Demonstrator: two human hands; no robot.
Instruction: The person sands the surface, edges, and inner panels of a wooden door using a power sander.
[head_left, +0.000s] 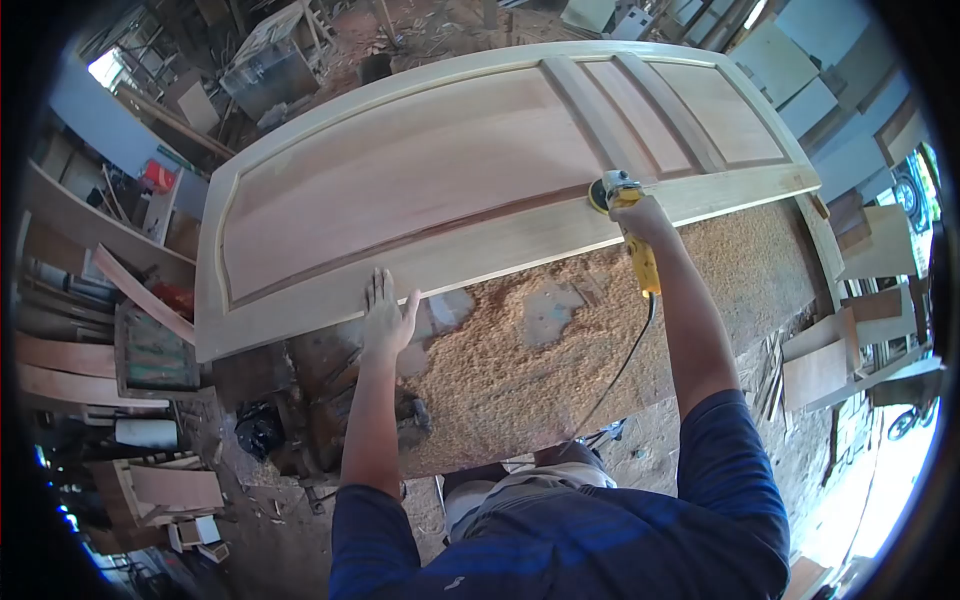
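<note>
The left hand lies on the near long edge of a pale wooden door, toward the door's left end. Its fingers are open and extended over the wood, gripping nothing, with the thumb held out to the side. The right hand has its fingers closed around a yellow power tool with a grey metal head. The tool's round disc is at the same near rail, well to the right of the left hand — whether it presses on the wood is too small to tell.

The door lies flat across the bench, with one long recessed panel on the left and two shorter ones on the right, the middle one narrow. Two crosspieces divide them. A thick spread of wood shavings covers much of the bench on the near side of the door, with a few bare patches showing through. A dark cord runs from the tool's lower end over the shavings toward the person's body. Left of the bench are a green-stained tray and a curved strip of wood — its lower end near the door's left corner.
</note>
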